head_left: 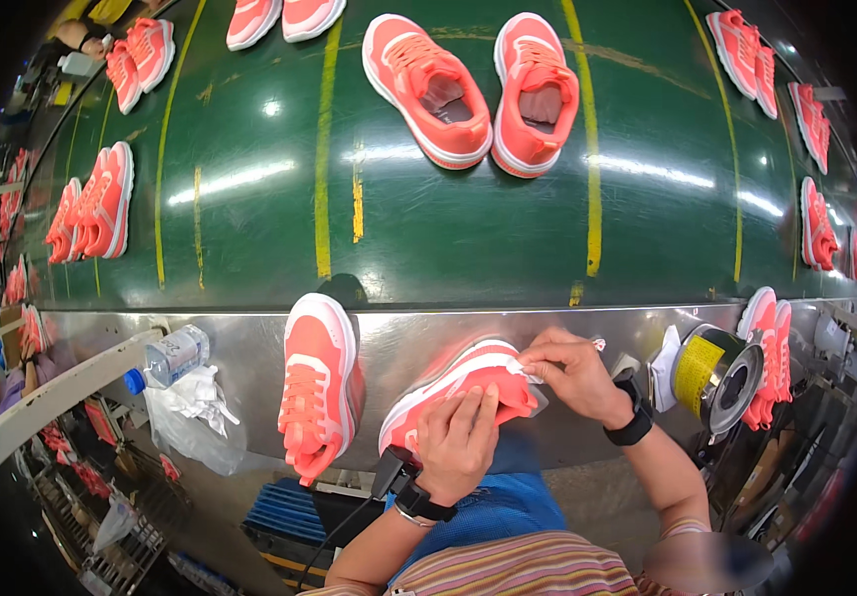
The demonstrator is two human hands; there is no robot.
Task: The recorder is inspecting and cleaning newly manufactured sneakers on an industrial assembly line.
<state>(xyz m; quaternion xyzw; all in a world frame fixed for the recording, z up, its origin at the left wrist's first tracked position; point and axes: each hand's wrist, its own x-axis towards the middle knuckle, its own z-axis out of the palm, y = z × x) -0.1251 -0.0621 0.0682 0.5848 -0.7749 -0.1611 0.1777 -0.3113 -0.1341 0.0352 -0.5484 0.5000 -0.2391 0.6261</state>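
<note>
A coral-pink sneaker [496, 372] with a white sole lies on its side on the metal ledge in front of me. My left hand [456, 445] grips its upper, fingers laid across the side. At the heel end, my right hand [573, 375] pinches a small scrap of white cloth or tissue [518, 367] against the sole edge. Another bit of white shows behind that hand. Left of this shoe, a matching sneaker [317, 372] stands on the ledge, toe pointing away from me. Both my wrists wear black bands.
A green conveyor belt [249, 228] with yellow lines carries several pairs of coral sneakers. On the right stand a metal can [714, 377] with a yellow label and another sneaker pair [768, 343]. Leftward are a plastic bottle [178, 355], crumpled white tissue [205, 399] and a metal bar [71, 392].
</note>
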